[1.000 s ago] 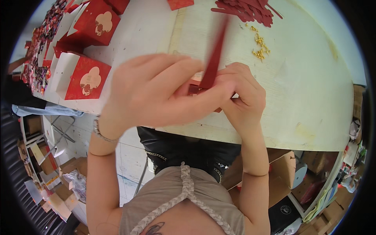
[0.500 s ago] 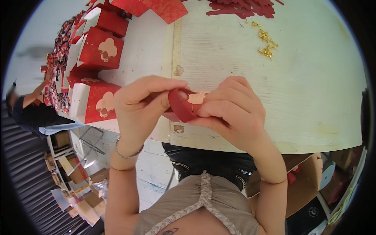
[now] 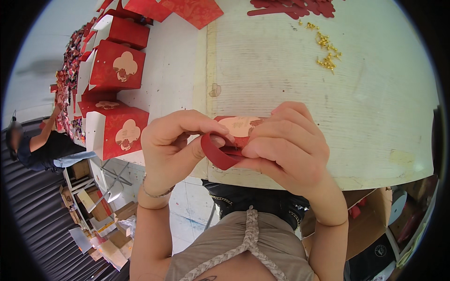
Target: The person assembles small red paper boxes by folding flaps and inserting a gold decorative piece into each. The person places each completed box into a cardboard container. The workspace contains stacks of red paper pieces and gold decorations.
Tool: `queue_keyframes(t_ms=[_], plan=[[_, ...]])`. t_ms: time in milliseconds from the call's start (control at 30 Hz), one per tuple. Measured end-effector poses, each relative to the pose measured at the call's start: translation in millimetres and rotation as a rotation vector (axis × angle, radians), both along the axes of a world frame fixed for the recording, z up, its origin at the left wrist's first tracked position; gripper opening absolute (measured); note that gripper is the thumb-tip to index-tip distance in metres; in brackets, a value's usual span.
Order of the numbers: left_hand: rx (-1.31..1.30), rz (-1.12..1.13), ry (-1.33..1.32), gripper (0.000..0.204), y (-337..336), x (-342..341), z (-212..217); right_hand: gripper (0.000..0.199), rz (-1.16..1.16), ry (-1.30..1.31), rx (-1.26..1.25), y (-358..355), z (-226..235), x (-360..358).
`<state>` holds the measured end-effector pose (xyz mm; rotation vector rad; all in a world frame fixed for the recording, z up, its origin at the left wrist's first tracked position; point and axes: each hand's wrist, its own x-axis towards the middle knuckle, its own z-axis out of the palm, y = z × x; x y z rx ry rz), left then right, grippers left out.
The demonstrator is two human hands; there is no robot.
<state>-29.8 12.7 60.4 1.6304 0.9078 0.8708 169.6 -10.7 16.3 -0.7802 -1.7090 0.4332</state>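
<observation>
Strap, dark red, bowed into a loop over the table. Best handling, in my judgement: leave the bow loose so no crease sets in, brace the red printed piece with the left hand, and let the right hand press the strap's end flat and square. Light, even pinch seems wiser than a hard squeeze; piece looks like card and could dent. Left hand at ten o'clock from the loop: thumb and forefinger closed, apparently on the piece's edge, thumb tip showing through the loop. Right hand at three o'clock: thumb and forefinger pinched on the strap's end, other fingers curled over the piece. Loop sits between the two grips; piece just beyond, at one o'clock. Fingers cover the join; cannot tell how strap and piece meet. Gold fasteners lie loose towards half past one, red boxes towards ten.
</observation>
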Motion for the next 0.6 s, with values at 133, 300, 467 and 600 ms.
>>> queue_keyframes(t_ms=[133,300,467,600], plan=[[0.235,-0.06,0.042,0.019,0,2,-2,0.028,-0.02,0.037,0.004,0,-6,-2],[0.414,-0.112,0.012,0.027,-2,1,-3,0.029,0.015,0.059,-0.028,-2,-4,-4],[0.224,-0.154,0.189,0.038,0,0,-1,0.028,0.016,0.043,0.062,-3,-10,-6],[0.206,-0.136,0.15,0.033,1,0,-2,0.027,-0.012,0.076,0.094,-1,-13,-8]])
